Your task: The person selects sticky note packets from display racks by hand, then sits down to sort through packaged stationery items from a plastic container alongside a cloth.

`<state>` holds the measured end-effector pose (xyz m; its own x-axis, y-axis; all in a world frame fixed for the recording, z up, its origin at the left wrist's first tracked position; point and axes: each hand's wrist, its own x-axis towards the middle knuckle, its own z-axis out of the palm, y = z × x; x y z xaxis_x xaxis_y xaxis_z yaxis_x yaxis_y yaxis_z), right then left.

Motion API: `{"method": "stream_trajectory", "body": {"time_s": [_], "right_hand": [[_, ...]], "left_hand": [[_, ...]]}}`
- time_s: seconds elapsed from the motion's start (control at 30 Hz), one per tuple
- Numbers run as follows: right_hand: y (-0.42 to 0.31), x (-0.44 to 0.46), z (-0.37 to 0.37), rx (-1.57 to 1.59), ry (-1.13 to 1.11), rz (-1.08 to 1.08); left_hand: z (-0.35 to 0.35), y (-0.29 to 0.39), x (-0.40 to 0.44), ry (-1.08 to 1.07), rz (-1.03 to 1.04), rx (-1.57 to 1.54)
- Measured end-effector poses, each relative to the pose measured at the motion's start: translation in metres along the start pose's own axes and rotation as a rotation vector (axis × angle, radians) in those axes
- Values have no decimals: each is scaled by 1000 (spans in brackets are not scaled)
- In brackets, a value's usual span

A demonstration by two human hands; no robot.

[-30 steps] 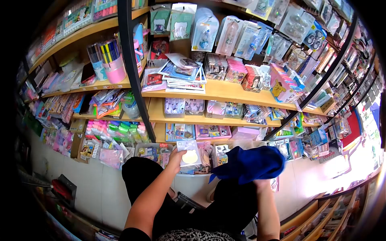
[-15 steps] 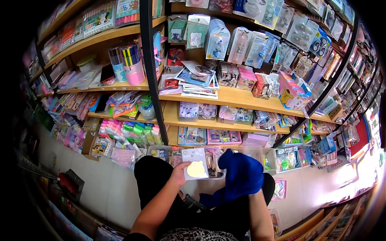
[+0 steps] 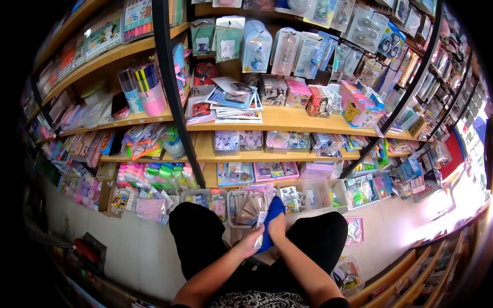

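My left hand point(image 3: 250, 242) is closed round a thin pale notepad point(image 3: 261, 219), which is turned nearly edge-on so its face is mostly hidden. My right hand point(image 3: 278, 229) grips a dark blue cloth point(image 3: 276, 207) and presses it against the notepad's right side. Part of the cloth hangs below, between the two hands. Just beyond them, a clear plastic bin point(image 3: 230, 208) on the floor holds several flat packets point(image 3: 250, 204) standing in a fanned row.
More bins stand along the shelf foot, including a white bin point(image 3: 337, 196) on the right. Wooden shelves point(image 3: 287, 119) ahead carry stationery and boxed cards. A dark metal post point(image 3: 172, 92) rises at left. My knees flank the hands. A pink-framed packet point(image 3: 354, 231) lies on the floor at right.
The notepad has turned from showing its bear-printed face to nearly edge-on. My right hand has brought the blue cloth left and down against it. The whole view has shifted slightly.
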<state>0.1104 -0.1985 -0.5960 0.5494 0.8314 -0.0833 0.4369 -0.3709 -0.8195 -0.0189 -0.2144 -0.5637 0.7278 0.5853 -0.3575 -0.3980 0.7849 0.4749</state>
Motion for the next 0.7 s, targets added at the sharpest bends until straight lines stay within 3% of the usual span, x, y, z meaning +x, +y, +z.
{"method": "stream_trajectory", "body": {"time_s": [0.03, 0.07, 0.1, 0.17, 0.2, 0.27, 0.4, 0.43, 0.5, 0.63, 0.67, 0.7], "right_hand": [[21, 13, 5, 96, 101, 24], [23, 17, -3, 578, -6, 275], [25, 23, -11, 1060, -122, 522], [-8, 9, -59, 1319, -552, 547], [-2, 6, -57, 1234, -572, 357], [-37, -16, -75, 1443, -580, 480], [-53, -22, -72, 1487, -689, 541], [-55, -17, -69, 1481, -699, 514], [-55, -5, -63, 1472, -716, 468], [-50, 28, -67, 1606, -596, 417], [-47, 42, -71, 1614, -645, 347], [-37, 55, -73, 1329, -669, 123]], "left_hand": [[-1, 1, -2, -5, -35, 8], [4, 6, -4, -23, -35, -6], [9, 12, -9, -113, -44, -102], [33, 31, -20, -360, -8, -180], [30, 31, -20, -314, 4, -186], [20, 29, -12, -218, 38, -205], [0, 9, 28, 226, 615, 588], [-6, 0, 40, 431, 709, 795], [29, 20, 33, 597, 1051, 1187], [68, 40, 51, 302, 1054, 1432], [87, 36, 55, 328, 927, 1358], [102, 33, 58, 303, 915, 1365]]}}
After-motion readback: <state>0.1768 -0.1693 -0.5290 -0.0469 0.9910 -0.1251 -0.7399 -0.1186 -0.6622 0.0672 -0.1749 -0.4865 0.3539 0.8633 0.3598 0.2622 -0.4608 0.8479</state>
